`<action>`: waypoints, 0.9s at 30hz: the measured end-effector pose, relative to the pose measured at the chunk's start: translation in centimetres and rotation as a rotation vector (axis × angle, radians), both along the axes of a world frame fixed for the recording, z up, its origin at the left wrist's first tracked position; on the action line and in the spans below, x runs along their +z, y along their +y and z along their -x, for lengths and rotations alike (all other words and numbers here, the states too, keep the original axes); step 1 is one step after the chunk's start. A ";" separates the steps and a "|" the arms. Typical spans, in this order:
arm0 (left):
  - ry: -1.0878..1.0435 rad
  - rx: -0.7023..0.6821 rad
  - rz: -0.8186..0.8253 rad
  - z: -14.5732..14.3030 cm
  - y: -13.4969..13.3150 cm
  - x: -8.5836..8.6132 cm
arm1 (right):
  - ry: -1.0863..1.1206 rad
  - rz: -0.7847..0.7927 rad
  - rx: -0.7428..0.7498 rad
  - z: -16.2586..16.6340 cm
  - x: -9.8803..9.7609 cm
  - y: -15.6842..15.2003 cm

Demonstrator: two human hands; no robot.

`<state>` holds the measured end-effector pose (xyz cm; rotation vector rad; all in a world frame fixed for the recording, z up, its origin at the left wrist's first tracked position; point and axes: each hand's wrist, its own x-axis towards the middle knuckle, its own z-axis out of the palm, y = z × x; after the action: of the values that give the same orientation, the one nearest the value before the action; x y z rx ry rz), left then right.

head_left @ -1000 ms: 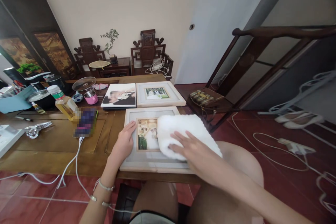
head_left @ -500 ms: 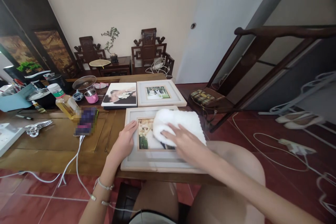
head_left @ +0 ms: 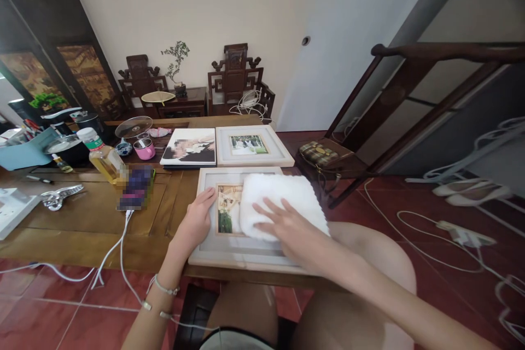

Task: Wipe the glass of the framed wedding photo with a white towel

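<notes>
A light wooden picture frame lies flat at the table's front edge, with a photo partly showing at its middle. My left hand grips the frame's left side, fingers bent over the border. Over the right part of the photo is spread a white fluffy cloth. My right hand lies on this cloth, fingers stretched out and apart, pressing it against the frame. Just behind are a second framed photo and a flat photo album.
On the wooden table, left of the frame, are a phone with white cables, a bottle of yellow liquid, a pink cup and a clear, shiny object. A dark wooden chair with a plaid bag stands at the right.
The white cloth has gone from bunched under my right fingers to spread flatter, and lies slightly further right. My right fingers have opened out on it. The left hand stays on the frame.
</notes>
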<state>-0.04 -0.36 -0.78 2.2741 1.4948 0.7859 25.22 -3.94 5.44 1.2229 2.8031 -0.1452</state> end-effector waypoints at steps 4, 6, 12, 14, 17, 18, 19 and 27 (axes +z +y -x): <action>-0.015 0.002 -0.010 0.0 0.0 -0.3 | 0.025 0.236 0.065 -0.1 3.0 -5.5; -0.017 0.004 -0.011 0.0 -0.1 -0.3 | 0.049 0.307 0.095 0.3 3.7 -6.8; 0.002 -0.018 -0.004 0.1 0.0 -0.2 | 0.115 0.104 0.033 1.2 0.8 -3.4; 0.001 -0.025 -0.007 0.2 0.0 -0.1 | 0.137 -0.035 -0.003 1.0 -0.6 -0.3; 0.019 -0.026 0.004 0.1 -0.1 0.2 | 0.143 -0.198 -0.063 0.6 -1.7 4.7; 0.026 -0.025 0.008 0.1 -0.1 0.3 | 0.140 -0.236 -0.078 0.5 -1.7 6.2; 0.029 -0.022 0.009 0.0 -0.1 0.4 | 0.137 -0.264 -0.090 0.5 -1.8 7.4; -0.012 0.002 -0.031 -0.1 0.0 0.2 | 0.102 -0.160 0.002 1.5 -1.5 4.5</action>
<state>0.07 -0.35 -0.63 2.2858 1.4903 0.8277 23.73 0.54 3.91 1.2802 2.9536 0.0179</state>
